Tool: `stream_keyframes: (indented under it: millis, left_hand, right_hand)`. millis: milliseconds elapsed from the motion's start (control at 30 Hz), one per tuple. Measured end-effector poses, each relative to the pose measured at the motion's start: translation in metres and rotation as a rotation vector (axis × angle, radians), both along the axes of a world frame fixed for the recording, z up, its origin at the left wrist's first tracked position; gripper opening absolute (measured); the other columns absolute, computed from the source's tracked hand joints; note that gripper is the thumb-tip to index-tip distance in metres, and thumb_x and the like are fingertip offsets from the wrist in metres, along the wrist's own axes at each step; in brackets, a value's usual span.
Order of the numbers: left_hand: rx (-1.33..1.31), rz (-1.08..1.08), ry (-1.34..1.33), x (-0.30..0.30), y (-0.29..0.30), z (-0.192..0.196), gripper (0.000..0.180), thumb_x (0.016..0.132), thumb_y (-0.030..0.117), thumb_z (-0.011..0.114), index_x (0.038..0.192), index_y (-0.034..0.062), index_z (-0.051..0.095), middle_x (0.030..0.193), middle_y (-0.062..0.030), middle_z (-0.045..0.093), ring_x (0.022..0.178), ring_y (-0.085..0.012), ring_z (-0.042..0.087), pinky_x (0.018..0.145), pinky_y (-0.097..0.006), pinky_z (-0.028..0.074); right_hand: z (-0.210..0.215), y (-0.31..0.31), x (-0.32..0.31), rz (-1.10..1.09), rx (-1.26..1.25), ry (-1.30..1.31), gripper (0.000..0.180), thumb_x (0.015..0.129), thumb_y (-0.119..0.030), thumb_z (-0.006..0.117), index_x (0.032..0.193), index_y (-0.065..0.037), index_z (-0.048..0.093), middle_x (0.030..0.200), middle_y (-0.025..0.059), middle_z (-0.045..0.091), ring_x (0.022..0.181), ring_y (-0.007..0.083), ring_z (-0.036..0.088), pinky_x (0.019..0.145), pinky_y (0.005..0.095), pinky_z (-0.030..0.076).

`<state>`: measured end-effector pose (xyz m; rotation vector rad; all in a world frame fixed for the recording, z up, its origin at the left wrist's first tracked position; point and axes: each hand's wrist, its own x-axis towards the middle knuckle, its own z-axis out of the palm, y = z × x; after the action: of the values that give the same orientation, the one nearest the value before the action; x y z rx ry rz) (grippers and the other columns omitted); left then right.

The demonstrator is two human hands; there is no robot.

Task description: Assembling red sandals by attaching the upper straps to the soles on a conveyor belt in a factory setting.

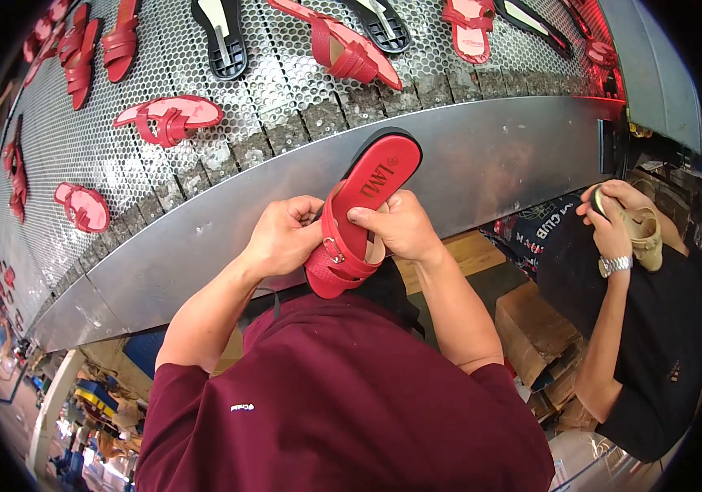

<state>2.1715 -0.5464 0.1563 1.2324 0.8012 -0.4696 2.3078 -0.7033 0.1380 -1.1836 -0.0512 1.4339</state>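
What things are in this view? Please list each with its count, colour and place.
Belt: 1, grey, across top
Panel: 1, silver, along belt's near edge
Loose sandals: at least ten, red, on belt
Soles: at least three, black, far belt
Held sandal: 1, red, centre
Co-worker: 1, black shirt, right
Beige sandal: 1, beige, co-worker's hands
Watch: 1, silver, co-worker's wrist
Boxes: several, brown, lower right
Shirt: 1, maroon, bottom
Hands: 2, bare, on held sandal
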Motion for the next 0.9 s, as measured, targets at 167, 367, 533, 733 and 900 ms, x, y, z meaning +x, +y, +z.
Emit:
stream_keyframes:
  millis: [167,367,533,733,900]
  left_hand:
    - [-0.195,0.232,-0.045,-0.014,-0.007,-0.005,0.037,0.093,0.017,0.063,0.123,-0.0044,0.058,0.102,-0.0072,0.069,0.088,-0.0082,0.063,0.076,-0.025,0.051]
    - [-0.367,0.301,-0.111,-0.035,-0.047,0.003,0.040,0.089,0.008,0.067,0.127,-0.0015,0.056,0.117,-0.0063,0.064,0.105,-0.0119,0.060,0.094,-0.031,0.048]
    - [-0.304,0.530,-0.042,-0.024,-0.055,-0.001,0.024,0.091,0.008,0.065,0.113,-0.0010,0.063,0.106,-0.0045,0.068,0.095,-0.0098,0.062,0.087,-0.028,0.050]
    - [-0.350,0.726,-0.107,-0.019,-0.040,0.008,0.024,0.091,0.008,0.065,0.113,-0.0012,0.062,0.106,-0.0060,0.068,0.094,-0.0127,0.064,0.087,-0.029,0.051]
    - [-0.242,0.891,-0.236,-0.004,0.026,0.019,0.030,0.094,0.014,0.058,0.120,0.0000,0.057,0.115,-0.0093,0.065,0.102,-0.0173,0.064,0.091,-0.033,0.051]
  right_hand:
    - [-0.001,-0.007,0.012,-0.018,0.015,0.030,0.024,0.090,-0.004,0.062,0.113,0.002,0.064,0.105,0.0080,0.069,0.095,0.0153,0.065,0.086,0.0321,0.053]
    - [-0.001,-0.003,0.024,-0.029,0.030,0.063,0.026,0.090,-0.006,0.063,0.115,0.001,0.063,0.107,0.0075,0.068,0.098,0.0153,0.064,0.088,0.0326,0.052]
    - [0.002,0.012,0.026,0.007,0.041,0.019,0.026,0.090,-0.006,0.063,0.115,0.001,0.063,0.105,0.0069,0.068,0.096,0.0152,0.065,0.087,0.0326,0.053]
    - [-0.011,0.017,0.028,-0.029,0.111,0.051,0.038,0.094,-0.020,0.063,0.124,0.004,0.056,0.114,0.0103,0.065,0.105,0.0162,0.062,0.093,0.0335,0.049]
    - [-0.018,0.006,0.028,0.040,0.126,-0.024,0.054,0.097,-0.025,0.060,0.136,0.008,0.041,0.115,0.0154,0.064,0.104,0.0175,0.061,0.095,0.0317,0.048]
